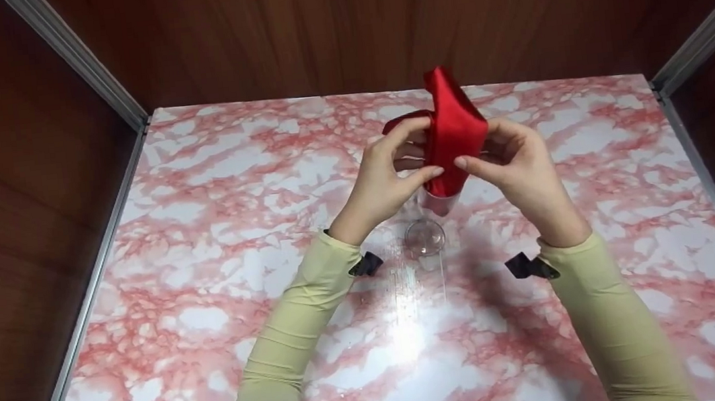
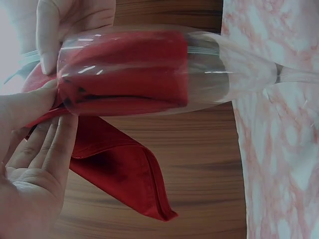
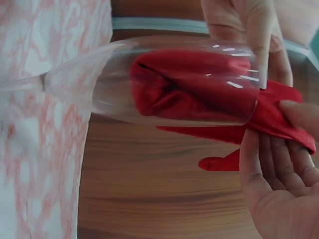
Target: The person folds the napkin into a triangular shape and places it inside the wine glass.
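Observation:
A clear stemmed glass point(image 2: 207, 59) stands upright, its round foot point(image 1: 425, 238) on the table. The lower part of a shiny red cloth napkin point(image 1: 460, 133) is tucked inside the bowl, and folded points stick up and hang out above the rim. My left hand point(image 1: 388, 174) pinches the napkin at the rim, thumb in front and fingers behind. On the other side, my right hand point(image 1: 520, 163) holds the cloth between thumb and fingers. In the right wrist view the tucked part point(image 3: 194, 84) looks bunched, and the bottom of the bowl holds no cloth.
The tabletop point(image 1: 210, 315) has a red and white marbled pattern. Brown wooden panels point(image 1: 313, 32) enclose it at the back and sides, with metal strips point(image 1: 83, 56) along the corners. Bright light reflects off the table before the glass.

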Demonstrator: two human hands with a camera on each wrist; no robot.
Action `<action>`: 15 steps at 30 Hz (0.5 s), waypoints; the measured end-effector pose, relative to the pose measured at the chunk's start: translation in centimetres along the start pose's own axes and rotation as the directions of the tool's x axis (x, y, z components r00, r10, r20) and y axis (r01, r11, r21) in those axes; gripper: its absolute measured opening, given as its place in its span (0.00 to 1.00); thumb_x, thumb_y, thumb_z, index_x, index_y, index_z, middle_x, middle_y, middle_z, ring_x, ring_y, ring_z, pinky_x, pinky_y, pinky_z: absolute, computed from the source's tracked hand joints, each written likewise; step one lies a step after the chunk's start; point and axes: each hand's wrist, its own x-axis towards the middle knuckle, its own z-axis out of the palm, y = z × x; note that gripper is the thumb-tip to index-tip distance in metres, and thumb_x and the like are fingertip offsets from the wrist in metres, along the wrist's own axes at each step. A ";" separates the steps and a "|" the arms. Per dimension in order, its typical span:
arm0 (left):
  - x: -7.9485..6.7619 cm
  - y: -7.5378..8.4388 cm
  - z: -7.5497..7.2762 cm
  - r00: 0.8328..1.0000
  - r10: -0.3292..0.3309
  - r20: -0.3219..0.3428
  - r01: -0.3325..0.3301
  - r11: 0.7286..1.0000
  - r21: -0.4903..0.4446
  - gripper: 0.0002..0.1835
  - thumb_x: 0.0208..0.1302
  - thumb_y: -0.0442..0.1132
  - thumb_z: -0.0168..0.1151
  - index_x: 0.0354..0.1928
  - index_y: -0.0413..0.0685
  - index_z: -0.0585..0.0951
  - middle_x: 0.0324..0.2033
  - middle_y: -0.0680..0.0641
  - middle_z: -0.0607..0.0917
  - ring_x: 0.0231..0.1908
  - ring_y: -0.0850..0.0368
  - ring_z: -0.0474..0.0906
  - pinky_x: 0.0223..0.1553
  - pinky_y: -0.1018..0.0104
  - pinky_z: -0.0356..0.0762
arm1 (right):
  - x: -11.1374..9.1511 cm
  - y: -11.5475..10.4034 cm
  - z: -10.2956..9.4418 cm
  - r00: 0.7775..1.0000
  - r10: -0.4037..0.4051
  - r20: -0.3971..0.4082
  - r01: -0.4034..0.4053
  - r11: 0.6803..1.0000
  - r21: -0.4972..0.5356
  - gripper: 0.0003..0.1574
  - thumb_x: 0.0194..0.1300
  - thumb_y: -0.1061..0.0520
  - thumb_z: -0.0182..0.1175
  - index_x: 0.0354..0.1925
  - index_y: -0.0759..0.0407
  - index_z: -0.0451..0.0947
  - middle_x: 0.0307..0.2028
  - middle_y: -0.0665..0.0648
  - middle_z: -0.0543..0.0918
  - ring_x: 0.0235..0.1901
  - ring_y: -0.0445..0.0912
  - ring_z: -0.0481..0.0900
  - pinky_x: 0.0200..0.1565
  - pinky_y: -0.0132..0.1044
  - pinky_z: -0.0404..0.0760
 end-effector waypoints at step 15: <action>0.8 1.4 0.5 0.986 -0.166 -0.027 0.164 0.985 -0.059 0.24 0.55 0.38 0.72 0.53 0.38 0.77 0.41 0.47 0.83 0.41 0.57 0.80 0.46 0.65 0.77 | 0.5 -0.4 -0.3 0.994 0.109 0.030 -0.113 0.951 0.288 0.13 0.59 0.71 0.62 0.45 0.70 0.76 0.37 0.61 0.83 0.38 0.47 0.80 0.44 0.39 0.80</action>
